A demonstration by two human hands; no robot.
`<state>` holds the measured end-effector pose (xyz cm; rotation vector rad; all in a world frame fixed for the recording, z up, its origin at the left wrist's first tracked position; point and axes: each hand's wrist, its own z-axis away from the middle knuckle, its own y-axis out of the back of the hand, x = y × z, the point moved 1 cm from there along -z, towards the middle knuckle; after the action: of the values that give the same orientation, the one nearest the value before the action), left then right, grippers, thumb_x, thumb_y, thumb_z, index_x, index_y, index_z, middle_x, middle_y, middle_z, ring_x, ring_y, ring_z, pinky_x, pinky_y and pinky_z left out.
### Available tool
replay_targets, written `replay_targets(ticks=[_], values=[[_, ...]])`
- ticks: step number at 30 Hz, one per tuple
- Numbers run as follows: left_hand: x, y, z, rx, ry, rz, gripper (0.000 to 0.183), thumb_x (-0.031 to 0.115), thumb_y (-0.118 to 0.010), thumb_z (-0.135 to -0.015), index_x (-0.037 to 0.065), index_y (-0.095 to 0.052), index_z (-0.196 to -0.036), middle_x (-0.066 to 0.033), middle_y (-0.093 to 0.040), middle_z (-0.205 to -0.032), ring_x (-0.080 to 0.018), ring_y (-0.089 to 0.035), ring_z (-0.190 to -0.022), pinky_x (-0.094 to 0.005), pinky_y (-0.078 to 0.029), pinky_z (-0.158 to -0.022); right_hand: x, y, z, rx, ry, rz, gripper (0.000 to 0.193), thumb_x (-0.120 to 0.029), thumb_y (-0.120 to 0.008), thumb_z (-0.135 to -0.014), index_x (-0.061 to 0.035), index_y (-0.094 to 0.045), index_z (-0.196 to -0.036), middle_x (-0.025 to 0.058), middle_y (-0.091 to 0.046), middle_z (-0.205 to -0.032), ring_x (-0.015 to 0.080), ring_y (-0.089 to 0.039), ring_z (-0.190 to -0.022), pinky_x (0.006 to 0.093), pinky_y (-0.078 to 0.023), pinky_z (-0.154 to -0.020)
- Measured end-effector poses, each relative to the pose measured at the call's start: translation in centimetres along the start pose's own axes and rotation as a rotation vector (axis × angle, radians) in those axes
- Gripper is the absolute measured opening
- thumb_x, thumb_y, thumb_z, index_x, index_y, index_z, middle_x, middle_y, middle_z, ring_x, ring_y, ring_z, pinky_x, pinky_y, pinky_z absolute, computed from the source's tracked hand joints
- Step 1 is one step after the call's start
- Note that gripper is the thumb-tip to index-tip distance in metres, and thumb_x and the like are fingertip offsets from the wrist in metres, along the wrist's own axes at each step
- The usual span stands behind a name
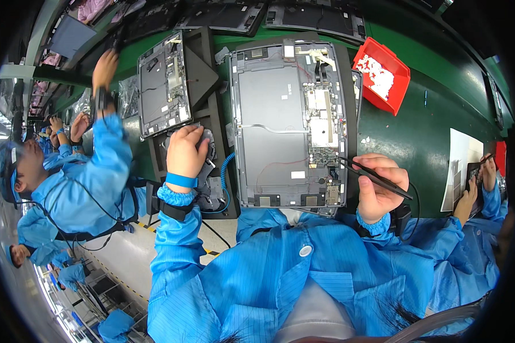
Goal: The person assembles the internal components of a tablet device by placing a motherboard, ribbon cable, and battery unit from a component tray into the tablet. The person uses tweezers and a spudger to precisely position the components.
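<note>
In my right hand (381, 186) is a pair of black tweezers (392, 187), gripped between thumb and fingers. Their tips point left, at the right edge of an opened tablet-like device (269, 108) with a bare circuit board (323, 157). A flat grey cable (274, 129) crosses its inside. My left hand (186, 153) is left of this device, over a dark foam tray (230, 197) with crumpled grey plastic pieces (212, 191). Its fingers are curled downward, and whatever is under them is hidden. A blue wristband (181, 180) circles that wrist, beside a coiled blue cord (223, 171).
A second opened device (163, 86) leans on black foam at the left. Right of the main device, a red bin (403, 86) holds small white pieces. More devices (317, 22) line the far side. Co-workers in blue sit left (86, 183) and right (469, 246).
</note>
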<state>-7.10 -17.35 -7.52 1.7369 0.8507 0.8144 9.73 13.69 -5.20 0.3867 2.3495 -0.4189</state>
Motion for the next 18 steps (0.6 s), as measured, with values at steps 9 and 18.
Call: replay_targets(ticks=[9, 18], values=[[-0.2, 2.6, -1.1, 0.03, 0.123, 0.412, 0.017, 0.006, -0.072, -0.064, 0.004, -0.057, -0.07, -0.0101, -0.058, -0.072, -0.0275, -0.057, -0.07, -0.034, -0.044, -0.066, 0.0, 0.2, -0.6, -0.002, 0.008, 0.001, 0.032, 0.013, -0.06, -0.072, 0.002, -0.042, -0.096, 0.0247, -0.055, -0.093, 0.0329, -0.061, -0.084, 0.039, -0.055, -0.071], [5.6, 8.3, -4.6, -0.233, 0.132, 1.428, 0.016, 0.01, -0.062, -0.078, 0.004, -0.048, -0.074, -0.0113, -0.054, -0.091, -0.0154, -0.056, -0.067, -0.0248, -0.045, -0.058, 0.9, -0.4, -3.8, 0.094, -0.032, 0.103, 0.032, 0.016, -0.058, -0.072, 0.0026, -0.043, -0.098, 0.0236, -0.054, -0.099, 0.0299, -0.06, -0.091, 0.038, -0.053, -0.078]])
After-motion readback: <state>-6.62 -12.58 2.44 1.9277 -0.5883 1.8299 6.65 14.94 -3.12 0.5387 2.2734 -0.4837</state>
